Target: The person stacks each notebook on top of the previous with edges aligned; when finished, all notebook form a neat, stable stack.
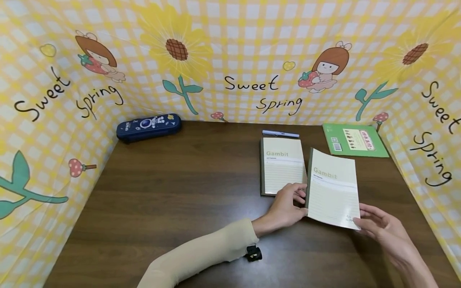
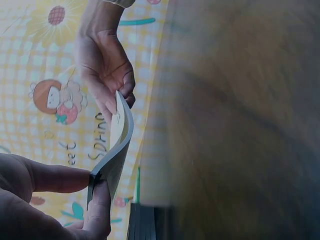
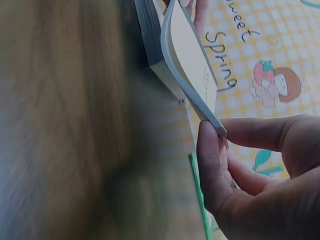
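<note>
A cream notebook with "Gambit" on its cover is held up off the table between both hands. My left hand pinches its dark spine edge near the lower corner, thumb on one side and fingers on the other. At the lower right corner, my right hand pinches the cover between thumb and fingers. The notebook bends in a curve in the left wrist view. Just left of it lies a stack of matching notebooks, partly behind my left hand; its thick side shows in the right wrist view.
A blue-violet pen lies behind the stack. At the back right is a green book, and a navy pencil case sits at the back left. Yellow checked cloth walls bound the brown table.
</note>
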`<state>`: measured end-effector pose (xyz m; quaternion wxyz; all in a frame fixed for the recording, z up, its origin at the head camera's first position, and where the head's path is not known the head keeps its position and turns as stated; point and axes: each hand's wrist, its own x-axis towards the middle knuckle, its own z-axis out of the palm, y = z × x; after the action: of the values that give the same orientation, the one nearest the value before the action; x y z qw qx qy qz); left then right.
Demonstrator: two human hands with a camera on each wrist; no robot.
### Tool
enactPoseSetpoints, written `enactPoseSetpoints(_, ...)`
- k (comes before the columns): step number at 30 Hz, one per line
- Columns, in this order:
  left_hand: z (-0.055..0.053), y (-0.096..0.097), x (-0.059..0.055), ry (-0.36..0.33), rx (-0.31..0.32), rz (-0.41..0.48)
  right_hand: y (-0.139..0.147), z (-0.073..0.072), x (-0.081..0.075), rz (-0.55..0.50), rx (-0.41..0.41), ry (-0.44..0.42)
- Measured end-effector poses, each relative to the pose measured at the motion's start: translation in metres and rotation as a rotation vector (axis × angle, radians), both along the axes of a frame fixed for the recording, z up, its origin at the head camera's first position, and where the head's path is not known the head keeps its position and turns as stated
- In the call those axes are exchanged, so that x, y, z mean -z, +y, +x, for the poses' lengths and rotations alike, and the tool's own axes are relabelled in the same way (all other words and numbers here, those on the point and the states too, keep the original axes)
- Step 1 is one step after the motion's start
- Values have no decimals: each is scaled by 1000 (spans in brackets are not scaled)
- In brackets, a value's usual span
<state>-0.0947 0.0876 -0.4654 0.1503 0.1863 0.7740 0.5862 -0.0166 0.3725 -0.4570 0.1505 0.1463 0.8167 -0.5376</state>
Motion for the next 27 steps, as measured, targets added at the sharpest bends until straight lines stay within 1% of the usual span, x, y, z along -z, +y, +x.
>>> enactPoseSetpoints(2,-3,-7,1,31,-9,3,-7,-7,-1,-14,3,30)
enactPoseSetpoints(4,-7,-14,2,53,-21,-8,-14,-14,-1,-16,-11,58)
enactPoseSetpoints(7,-11,-25,3,68,-41,-29,-25,-26,-2,-28,-17,82)
enactPoseSetpoints(10,-17,-35,4,58,-57,-52,-35,-36,-2,-37,-36,101)
enactPoseSetpoints(13,-22,-42,4,40,-79,-55,-44,-45,-2,-42,-54,115)
enactPoseSetpoints(18,-28,-54,3,22,-116,-61,-57,-59,-2,-50,-62,130)
enactPoseSetpoints(24,-35,-68,3,25,-148,-93,-69,-74,0,-75,-89,167)
enactPoseSetpoints(27,-38,-75,4,21,-156,-104,-73,-81,1,-97,-101,164)
